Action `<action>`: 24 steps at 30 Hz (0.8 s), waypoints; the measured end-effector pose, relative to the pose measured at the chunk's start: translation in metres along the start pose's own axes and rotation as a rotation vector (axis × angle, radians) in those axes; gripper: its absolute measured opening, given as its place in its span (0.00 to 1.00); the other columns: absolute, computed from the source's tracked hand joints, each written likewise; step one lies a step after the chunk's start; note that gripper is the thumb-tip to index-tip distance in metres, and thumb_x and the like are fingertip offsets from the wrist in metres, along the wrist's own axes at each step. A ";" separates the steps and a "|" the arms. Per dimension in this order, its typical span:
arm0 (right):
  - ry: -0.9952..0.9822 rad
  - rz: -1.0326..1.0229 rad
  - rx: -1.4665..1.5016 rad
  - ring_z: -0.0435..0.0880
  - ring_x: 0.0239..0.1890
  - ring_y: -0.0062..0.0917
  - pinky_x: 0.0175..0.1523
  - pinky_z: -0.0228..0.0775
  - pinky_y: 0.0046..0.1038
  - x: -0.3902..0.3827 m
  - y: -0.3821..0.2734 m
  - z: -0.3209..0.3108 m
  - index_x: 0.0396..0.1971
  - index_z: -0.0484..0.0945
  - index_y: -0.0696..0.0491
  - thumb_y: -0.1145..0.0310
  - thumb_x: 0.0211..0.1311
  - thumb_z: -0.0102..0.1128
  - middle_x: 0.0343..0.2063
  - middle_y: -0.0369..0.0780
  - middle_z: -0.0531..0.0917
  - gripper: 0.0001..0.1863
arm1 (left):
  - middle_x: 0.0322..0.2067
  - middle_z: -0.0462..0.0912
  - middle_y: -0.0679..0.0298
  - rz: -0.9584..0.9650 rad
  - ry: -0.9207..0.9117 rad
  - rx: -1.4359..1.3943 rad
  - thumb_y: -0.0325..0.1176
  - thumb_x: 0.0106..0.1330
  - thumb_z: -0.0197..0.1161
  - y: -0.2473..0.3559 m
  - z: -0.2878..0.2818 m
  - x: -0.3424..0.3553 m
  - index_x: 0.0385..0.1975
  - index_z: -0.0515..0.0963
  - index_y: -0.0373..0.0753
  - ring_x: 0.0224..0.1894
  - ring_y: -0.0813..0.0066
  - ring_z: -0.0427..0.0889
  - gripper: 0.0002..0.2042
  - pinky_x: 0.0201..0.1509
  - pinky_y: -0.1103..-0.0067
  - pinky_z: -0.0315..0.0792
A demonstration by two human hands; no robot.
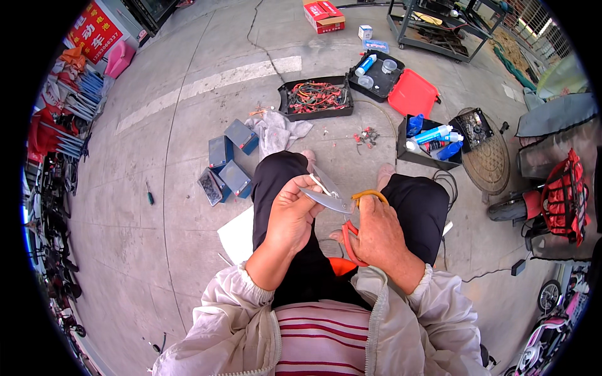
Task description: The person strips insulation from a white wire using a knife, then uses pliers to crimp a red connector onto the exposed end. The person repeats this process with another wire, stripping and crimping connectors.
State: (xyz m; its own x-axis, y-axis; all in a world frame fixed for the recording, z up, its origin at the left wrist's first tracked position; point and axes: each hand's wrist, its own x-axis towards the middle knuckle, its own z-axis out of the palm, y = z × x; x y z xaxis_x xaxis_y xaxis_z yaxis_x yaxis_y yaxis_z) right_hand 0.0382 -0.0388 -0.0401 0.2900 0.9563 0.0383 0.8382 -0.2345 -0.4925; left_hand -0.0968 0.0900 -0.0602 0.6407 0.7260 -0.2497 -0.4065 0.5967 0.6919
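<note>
My right hand (380,233) is closed round the handles of a pair of scissors (330,201), one loop orange-yellow and the other red. The scissors' silver blades stand apart and point left toward my other hand. My left hand (290,216) pinches a thin whitish strip (320,183) between thumb and fingertips. This strip lies between the blades; its exact kind is too small to tell. Both hands are held above my lap, between my knees.
Several dark block batteries (237,177) and a grey rag (276,130) lie ahead left. Farther off are a black tray of cables (316,113), a red case lid (414,92) and a box of bottles (421,156). A screwdriver (150,194) lies left; a wheel (506,210) stands right.
</note>
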 end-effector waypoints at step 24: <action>-0.081 0.057 0.058 0.81 0.28 0.47 0.31 0.73 0.40 0.001 0.006 0.010 0.39 0.66 0.63 0.40 0.47 0.68 0.26 0.51 0.77 0.39 | 0.36 0.84 0.63 0.033 -0.003 0.070 0.20 0.66 0.57 0.000 -0.001 0.002 0.40 0.75 0.37 0.39 0.77 0.82 0.06 0.47 0.79 0.75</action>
State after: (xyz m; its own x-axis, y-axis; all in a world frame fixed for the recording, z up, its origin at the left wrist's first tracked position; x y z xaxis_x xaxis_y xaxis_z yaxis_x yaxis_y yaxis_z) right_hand 0.0391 -0.0381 -0.0516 0.2967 0.9531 -0.0602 0.7925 -0.2809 -0.5413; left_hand -0.0964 0.0924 -0.0615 0.6299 0.7436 -0.2242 -0.3806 0.5471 0.7455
